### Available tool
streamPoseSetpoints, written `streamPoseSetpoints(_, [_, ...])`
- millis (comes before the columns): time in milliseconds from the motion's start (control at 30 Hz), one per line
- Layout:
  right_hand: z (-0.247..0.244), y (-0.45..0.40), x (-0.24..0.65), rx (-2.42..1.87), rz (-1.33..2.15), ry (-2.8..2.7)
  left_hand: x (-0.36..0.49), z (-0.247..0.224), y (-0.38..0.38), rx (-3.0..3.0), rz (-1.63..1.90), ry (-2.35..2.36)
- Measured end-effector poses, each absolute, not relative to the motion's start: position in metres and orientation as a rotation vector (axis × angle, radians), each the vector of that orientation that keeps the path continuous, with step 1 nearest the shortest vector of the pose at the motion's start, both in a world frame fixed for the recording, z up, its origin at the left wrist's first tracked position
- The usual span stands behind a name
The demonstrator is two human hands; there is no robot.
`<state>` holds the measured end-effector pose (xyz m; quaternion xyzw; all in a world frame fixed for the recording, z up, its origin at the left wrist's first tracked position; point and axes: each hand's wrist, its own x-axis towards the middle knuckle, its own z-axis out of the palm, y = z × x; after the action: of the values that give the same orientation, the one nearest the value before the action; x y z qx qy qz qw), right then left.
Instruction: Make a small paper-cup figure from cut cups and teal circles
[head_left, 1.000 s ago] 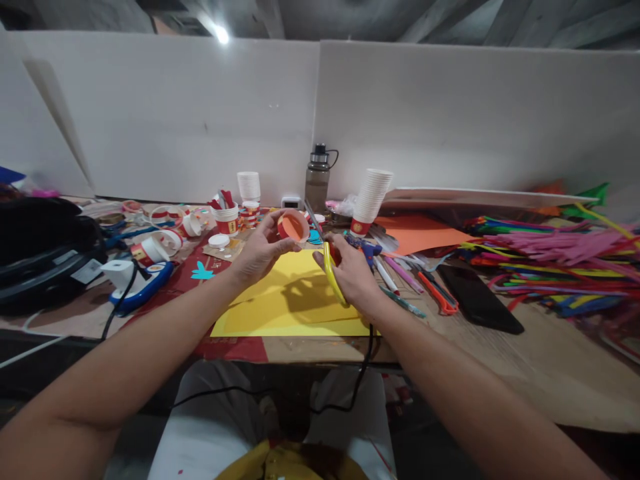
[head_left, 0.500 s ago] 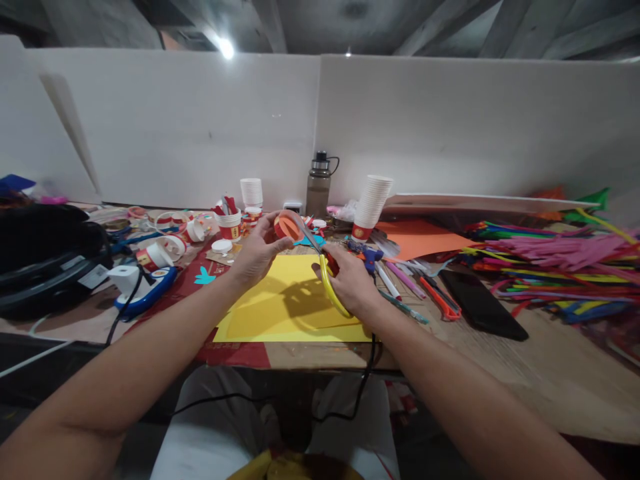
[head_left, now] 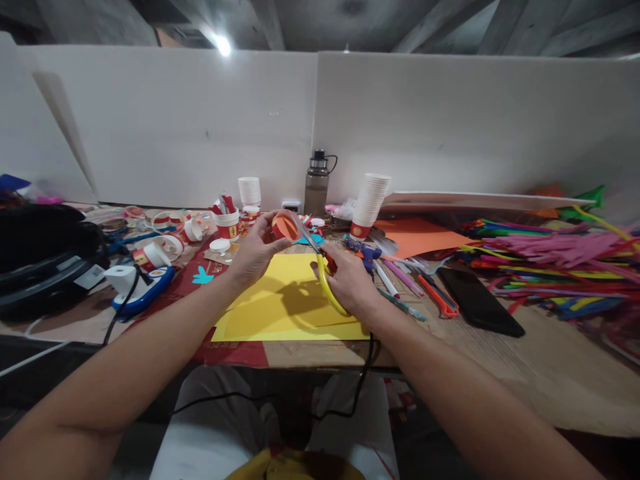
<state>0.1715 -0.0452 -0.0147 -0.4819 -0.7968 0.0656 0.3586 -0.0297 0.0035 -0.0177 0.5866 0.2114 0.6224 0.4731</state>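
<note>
Scissors (head_left: 323, 279) now lean farther toward the cup piece (head_left: 285, 229).

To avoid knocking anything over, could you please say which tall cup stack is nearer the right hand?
The paper cup stack right of the water bottle; the other stack stands left of it.

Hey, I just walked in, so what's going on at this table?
A person is holding a small red-and-orange ring in the left hand and yellow-handled scissors in the right hand. The blades point toward the ring's right side; whether they touch it is hard to tell. Both hands are above yellow paper on the table. A tall stack of paper cups stands beyond the right hand, with a black phone farther right.
</note>
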Motion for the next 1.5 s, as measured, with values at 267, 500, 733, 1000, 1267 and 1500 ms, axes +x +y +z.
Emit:
streamPoseSetpoints(267, [-0.015,-0.046,0.172,-1.290,0.117,-2.056,-0.029,-0.016,0.002,1.451,1.520,0.501])
streamPoseSetpoints(500, [-0.014,-0.046,0.172,-1.315,0.082,-2.067,-0.030,-0.016,0.002,1.422,1.528,0.505])
streamPoseSetpoints(733, [-0.012,-0.049,0.172,-1.324,0.055,-2.070,-0.029,-0.014,0.000,1.453,1.524,0.525])
streamPoseSetpoints(1000, [-0.013,-0.048,0.173,-1.323,0.033,-2.081,-0.030,-0.012,-0.001,1.376,1.517,0.518])
streamPoseSetpoints(1267, [-0.011,-0.048,0.174,-1.317,-0.008,-2.098,-0.032,-0.011,0.000,1.367,1.512,0.486])
streamPoseSetpoints(1500, [-0.010,-0.049,0.174,-1.284,-0.019,-2.092,-0.035,-0.006,-0.001,1.273,1.477,0.402])
